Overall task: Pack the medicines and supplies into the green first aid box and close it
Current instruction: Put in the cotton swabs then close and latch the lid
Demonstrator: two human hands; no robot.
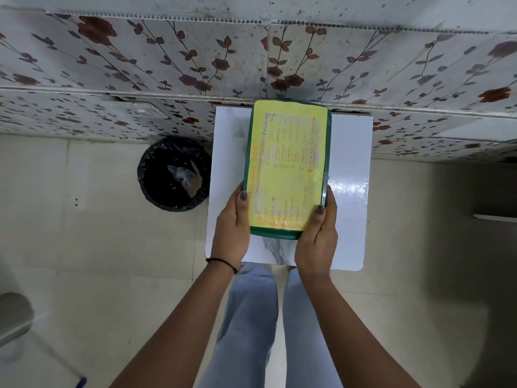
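Observation:
The green first aid box (pixel 288 169) is closed, with a yellow handwritten contents sheet taped over its lid. It is held above a small white table (pixel 349 191). My left hand (pixel 232 228) grips the box's near left edge, thumb on the lid. On the near right edge sits my right hand (pixel 319 236), thumb also on top. No medicines or supplies are visible; whatever is inside the box is hidden.
A black-lined waste bin (pixel 173 175) stands on the floor left of the table. A floral-patterned wall (pixel 195 65) runs behind the table. My legs in light jeans (pixel 251 317) are below the table's near edge. Beige floor tiles surround everything.

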